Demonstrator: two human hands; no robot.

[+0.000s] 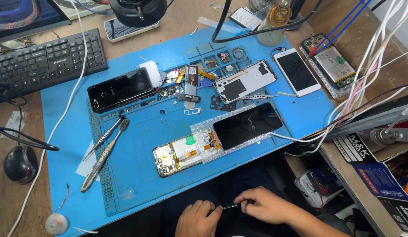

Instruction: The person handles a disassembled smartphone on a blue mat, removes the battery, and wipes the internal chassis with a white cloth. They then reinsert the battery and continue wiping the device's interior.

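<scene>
Both my hands are low, below the near edge of the blue work mat (138, 145), over my dark lap. My left hand (197, 219) and my right hand (265, 204) pinch the two ends of a thin metal tool, likely tweezers (228, 206), held between them. Just above on the mat lies an opened phone (177, 156) with its circuit board showing, joined to a black screen (247, 125) that rests on bubble wrap.
On the mat: a black phone (120, 90), a grey phone frame (245, 81), a white phone (297, 71), a brush and metal tool (105, 149), small loose parts. Keyboard (46, 61) and mouse (19, 163) at left; cables and boxes at right.
</scene>
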